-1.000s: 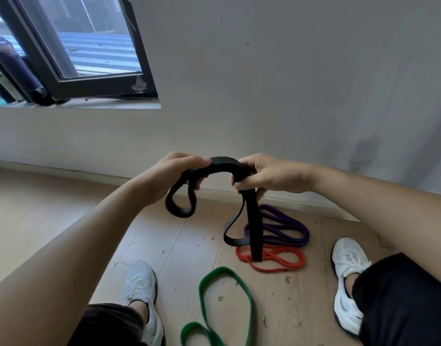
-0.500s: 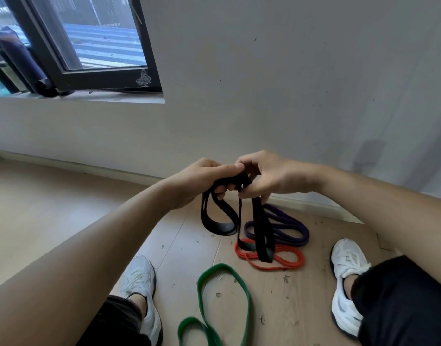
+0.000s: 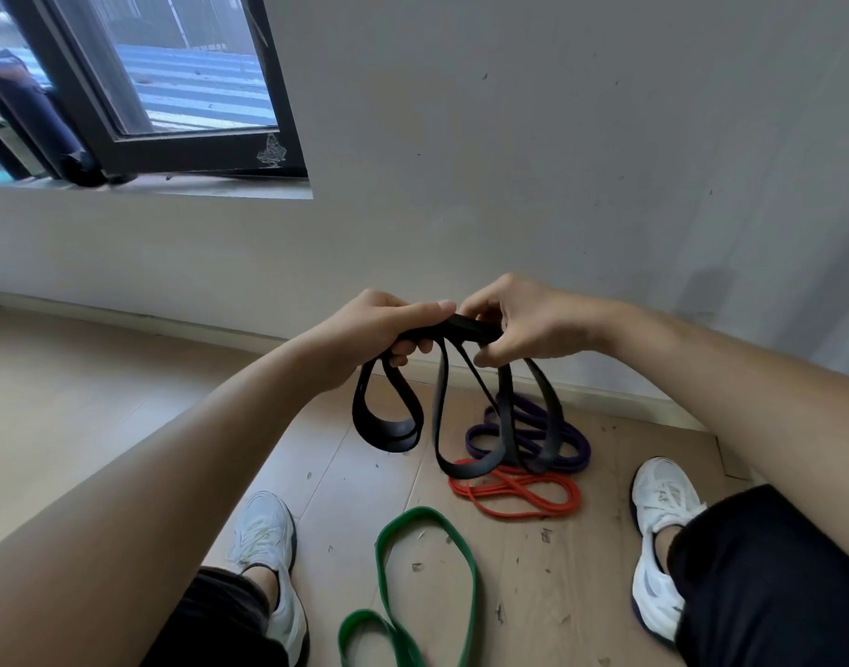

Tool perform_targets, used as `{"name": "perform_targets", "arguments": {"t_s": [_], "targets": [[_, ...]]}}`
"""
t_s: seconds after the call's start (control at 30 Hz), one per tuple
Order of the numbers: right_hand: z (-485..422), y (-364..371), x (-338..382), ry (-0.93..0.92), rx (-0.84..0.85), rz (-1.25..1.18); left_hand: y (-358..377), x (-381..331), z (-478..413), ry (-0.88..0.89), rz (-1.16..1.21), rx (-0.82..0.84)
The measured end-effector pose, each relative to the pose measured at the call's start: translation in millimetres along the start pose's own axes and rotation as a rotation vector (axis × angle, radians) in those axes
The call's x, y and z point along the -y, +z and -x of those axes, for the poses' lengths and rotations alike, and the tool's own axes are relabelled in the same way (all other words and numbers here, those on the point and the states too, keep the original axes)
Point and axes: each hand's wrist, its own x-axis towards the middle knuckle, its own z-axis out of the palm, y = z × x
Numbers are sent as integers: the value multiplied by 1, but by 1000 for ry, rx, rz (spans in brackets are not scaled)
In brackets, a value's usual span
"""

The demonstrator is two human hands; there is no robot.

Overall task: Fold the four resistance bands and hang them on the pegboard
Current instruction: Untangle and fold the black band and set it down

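Both hands are raised before the wall. The left hand (image 3: 389, 329) has its grip curled around the black band (image 3: 389, 434), and the right hand (image 3: 523, 324) pinches the same bunch just beside it, loops dangling. On the floor (image 3: 317, 474) lie the purple band (image 3: 579, 442), red band (image 3: 519, 491) and green band (image 3: 427, 512).

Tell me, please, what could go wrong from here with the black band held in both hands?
The black band hangs in several loose loops from where the left hand and right hand grip it; a loop could slip free and undo the fold. Its lowest loops dangle in front of the purple band and red band on the floor and might snag them.
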Motion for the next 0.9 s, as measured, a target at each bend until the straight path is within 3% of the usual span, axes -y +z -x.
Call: {"name": "perform_targets", "arguments": {"t_s": [0.23,0.53,0.73,0.9], "targets": [[1,10,-10,-14,108,-197,-7,-3,10,36,202,76],[-7,34,-1,-24,6,-400,-11,-4,15,76,251,101],[-2,19,2,-86,-124,-440,-27,1,17,70,207,97],[6,5,2,-111,-134,-445,-26,8,19,77,130,111]]}}
